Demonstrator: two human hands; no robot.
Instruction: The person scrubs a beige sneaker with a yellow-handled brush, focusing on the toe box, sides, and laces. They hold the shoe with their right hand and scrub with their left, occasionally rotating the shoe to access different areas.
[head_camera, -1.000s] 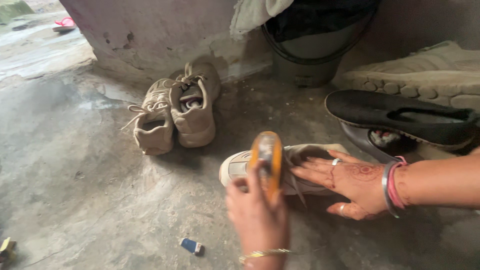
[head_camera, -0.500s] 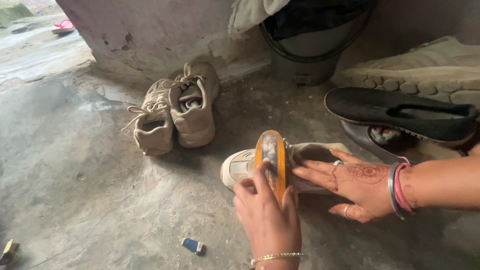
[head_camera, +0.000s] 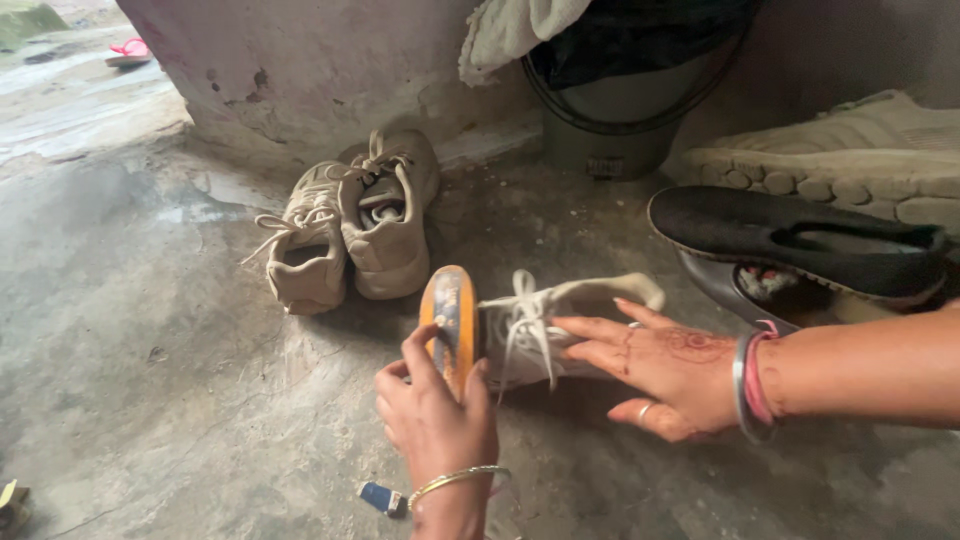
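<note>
On the grey concrete floor (head_camera: 180, 400), in the middle of the view: a white sneaker (head_camera: 560, 325), lying on its side, toe end to the left and hidden behind the brush, heel opening to the right. Off-white upper, a bit dirty, with white laces (head_camera: 522, 318) loose and spread over the tongue area. Heel collar pale and curved up at the right end.

Left hand (head_camera: 436, 420) closed around an orange brush (head_camera: 450, 325), fingers and thumb wrapped on its lower part. Brush held on edge, its narrow orange back with dark stains turned toward the camera, pressed against the toe end of the sneaker. Thin gold bangle on this wrist.

Right hand (head_camera: 660, 365) open and flat, fingers stretched out and resting on the side of the sneaker near the laces, holding it down, not gripping around anything. Dark henna pattern on the back of the hand, rings on two fingers, pink and metal bangles (head_camera: 752, 385) at the wrist.

Behind, near the wall: a pair of beige sneakers (head_camera: 350, 225), side by side, laced. To the right: black flat shoes (head_camera: 800, 240), one over the other, and a large pale shoe sole (head_camera: 850, 150) further back. Grey bucket (head_camera: 615, 120) with cloth at the wall. Small blue object (head_camera: 380, 497) on the floor just beside the left wrist.
</note>
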